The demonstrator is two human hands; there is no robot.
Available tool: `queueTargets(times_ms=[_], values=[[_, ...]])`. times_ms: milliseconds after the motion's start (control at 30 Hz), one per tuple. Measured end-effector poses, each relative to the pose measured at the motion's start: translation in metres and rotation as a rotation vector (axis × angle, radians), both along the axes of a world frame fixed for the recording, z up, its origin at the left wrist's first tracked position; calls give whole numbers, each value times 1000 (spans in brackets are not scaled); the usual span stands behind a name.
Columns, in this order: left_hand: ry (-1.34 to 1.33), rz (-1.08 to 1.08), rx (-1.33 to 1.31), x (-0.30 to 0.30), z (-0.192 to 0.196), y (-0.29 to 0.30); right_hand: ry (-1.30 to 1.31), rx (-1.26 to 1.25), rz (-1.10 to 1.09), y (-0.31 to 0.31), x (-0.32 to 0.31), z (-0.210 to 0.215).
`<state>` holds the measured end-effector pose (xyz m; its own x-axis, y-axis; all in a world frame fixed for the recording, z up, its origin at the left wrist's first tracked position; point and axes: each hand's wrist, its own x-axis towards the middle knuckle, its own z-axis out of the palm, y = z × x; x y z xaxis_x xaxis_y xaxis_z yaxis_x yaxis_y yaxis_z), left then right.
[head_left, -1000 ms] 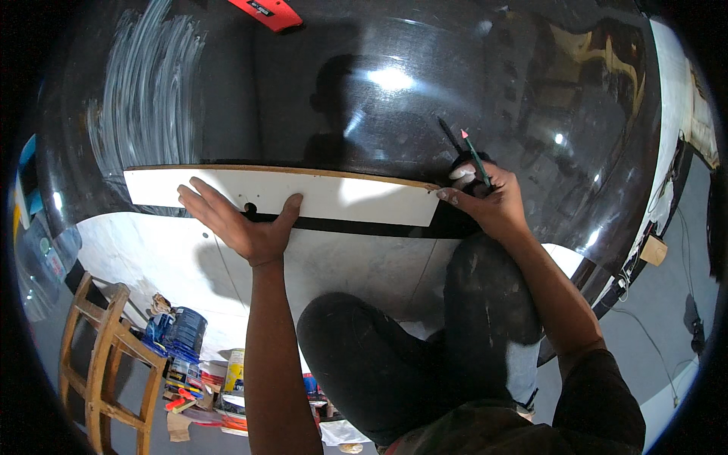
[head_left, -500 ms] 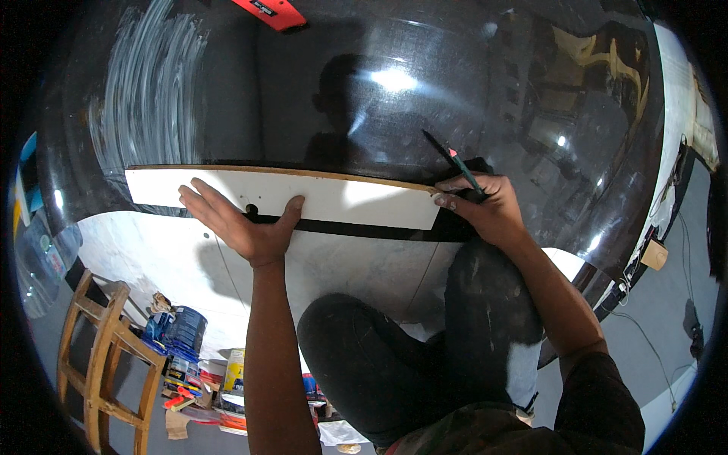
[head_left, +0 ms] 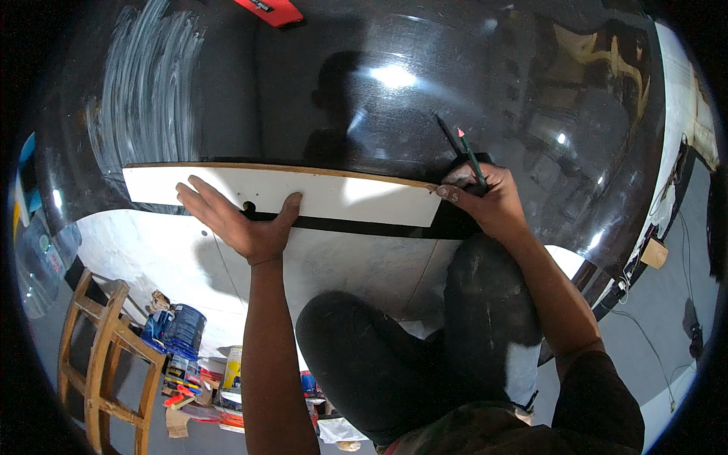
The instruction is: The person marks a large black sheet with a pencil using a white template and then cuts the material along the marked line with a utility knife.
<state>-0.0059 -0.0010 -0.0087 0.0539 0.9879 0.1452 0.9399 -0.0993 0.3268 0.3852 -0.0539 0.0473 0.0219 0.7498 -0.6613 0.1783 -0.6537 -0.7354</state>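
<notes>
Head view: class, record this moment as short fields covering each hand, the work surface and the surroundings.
Left hand: spread on the white board
Right hand: holding a pink-tipped green pencil at the board's right end
Work surface: glossy, dark, pale streaks at left
Top edge: red object, partly cut off
Lower left: wooden frame, blue can to its right

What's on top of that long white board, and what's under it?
On top, the left hand rests spread across the white board. Dark glossy panel shows beyond its far edge; whatever lies directly beneath the board is covered, so it can't be seen.
</notes>
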Motion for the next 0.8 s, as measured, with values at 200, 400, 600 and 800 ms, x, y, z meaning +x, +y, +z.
queueTargets(times_ms=[200, 400, 600, 800], values=[[-38, 44, -14, 5, 0, 0, -114, -7, 72, 0, -5, 3], [-34, 16, 4, 5, 3, 3, -213, -111, 110, 3, -9, 8], [-24, 61, -58, 7, 10, 3, -248, -205, 76, 13, -16, 13], [160, 199, -449, 34, 74, 29, -418, -230, 77, 14, -26, 23]])
